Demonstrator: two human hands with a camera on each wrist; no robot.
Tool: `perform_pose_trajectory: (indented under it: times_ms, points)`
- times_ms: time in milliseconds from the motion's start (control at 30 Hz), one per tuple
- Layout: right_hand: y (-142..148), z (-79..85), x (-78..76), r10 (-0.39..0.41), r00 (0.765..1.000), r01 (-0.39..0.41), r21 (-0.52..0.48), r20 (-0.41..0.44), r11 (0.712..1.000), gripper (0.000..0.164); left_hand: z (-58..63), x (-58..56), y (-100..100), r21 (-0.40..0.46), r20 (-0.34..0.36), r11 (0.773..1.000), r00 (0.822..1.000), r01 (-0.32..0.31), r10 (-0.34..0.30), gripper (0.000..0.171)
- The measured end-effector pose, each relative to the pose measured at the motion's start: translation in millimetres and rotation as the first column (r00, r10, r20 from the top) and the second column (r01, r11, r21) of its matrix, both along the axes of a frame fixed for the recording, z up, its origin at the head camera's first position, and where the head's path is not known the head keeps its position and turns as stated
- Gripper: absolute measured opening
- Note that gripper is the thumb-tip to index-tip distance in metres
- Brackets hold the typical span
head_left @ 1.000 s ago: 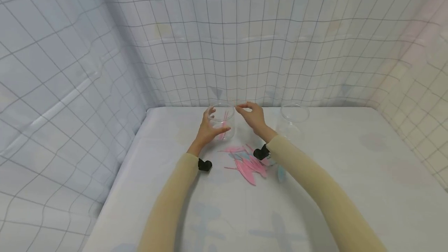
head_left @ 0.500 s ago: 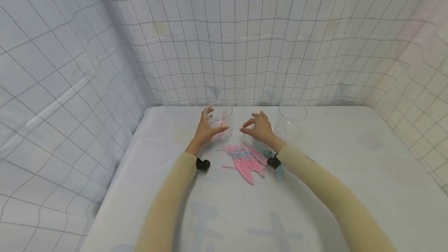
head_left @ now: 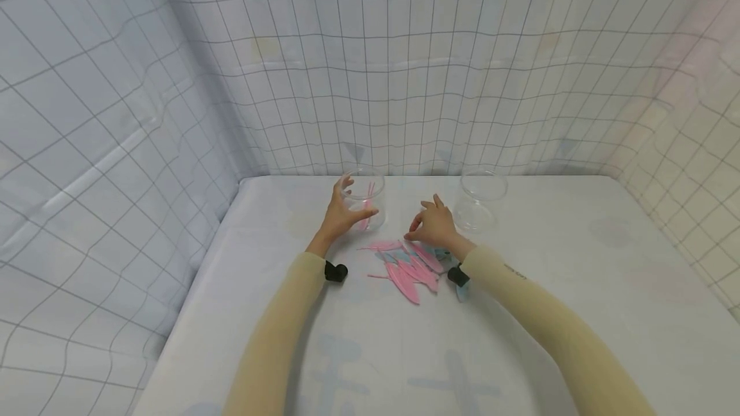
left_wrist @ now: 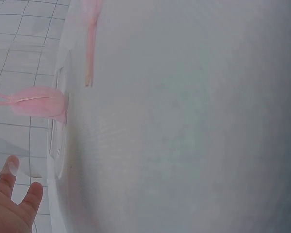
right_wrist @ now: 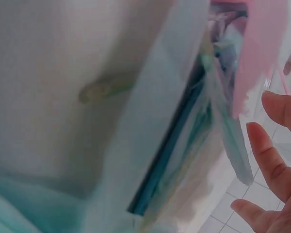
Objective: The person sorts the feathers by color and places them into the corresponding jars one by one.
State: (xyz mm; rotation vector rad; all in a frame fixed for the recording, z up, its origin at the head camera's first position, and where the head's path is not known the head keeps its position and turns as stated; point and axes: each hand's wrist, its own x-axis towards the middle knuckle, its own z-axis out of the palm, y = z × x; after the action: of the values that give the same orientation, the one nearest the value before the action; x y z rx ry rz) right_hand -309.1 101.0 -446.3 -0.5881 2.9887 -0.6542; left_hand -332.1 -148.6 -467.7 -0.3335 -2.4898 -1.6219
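A clear cylindrical jar (head_left: 378, 210) stands at the back left of the table with pink feathers (left_wrist: 36, 102) upright inside. My left hand (head_left: 340, 214) grips its side, thumb across the front and fingers round behind. On the table to the right lies a loose pile of pink feathers (head_left: 403, 282) and blue feathers (right_wrist: 155, 121). Over the pile's back edge is my right hand (head_left: 435, 225), its thumb and forefinger close to the quill tip of a pink feather (head_left: 424, 255). A gap shows between those fingertips in the right wrist view, with a thin pink quill there.
A second clear jar (head_left: 474, 217) stands at the back right, behind my right hand. White cloth (head_left: 451, 82) with a grid pattern hangs behind the table and at both sides. The white tabletop (head_left: 370, 345) spreads out in front of the pile.
My right hand has come away from the left jar's rim, down and to the right, to the feather pile. The left hand keeps its hold on the jar.
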Motion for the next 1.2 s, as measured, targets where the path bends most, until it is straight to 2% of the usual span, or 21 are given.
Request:
perform_pose_trajectory:
  times_ms: [133,400,600,767,967,1200]
  points:
    - [0,-0.8,2.7,-0.004,0.999,0.002,0.027,0.051,1.000,0.018,-1.1,-0.7,0,0.009,0.003,1.000,1.000,0.001,-0.001,0.105]
    - [-1,-3.3,7.8,-0.009,0.998,0.004,0.087,0.055,0.996,0.018,-0.8,0.2,1,0.012,0.007,1.000,1.000,0.001,-0.001,0.104]
    - [-4,-0.3,10.1,-0.009,0.996,0.000,0.101,0.087,0.995,0.016,1.7,1.5,1,0.015,0.004,1.000,1.000,0.005,-0.005,0.104]
    - [-9,-0.9,8.7,-0.028,0.993,0.008,0.164,0.118,0.987,0.018,3.5,1.8,1,0.010,0.012,1.000,1.000,0.004,-0.004,0.103]
    - [-16,-2.6,8.8,-0.029,0.994,0.004,0.221,0.109,0.975,0.027,3.3,2.0,2,0.018,0.009,1.000,1.000,0.007,-0.007,0.104]
    - [-18,2.1,10.1,-0.043,0.994,0.021,0.218,0.096,0.976,0.028,1.4,0.4,1,0.014,0.012,1.000,1.000,0.000,0.000,0.105]
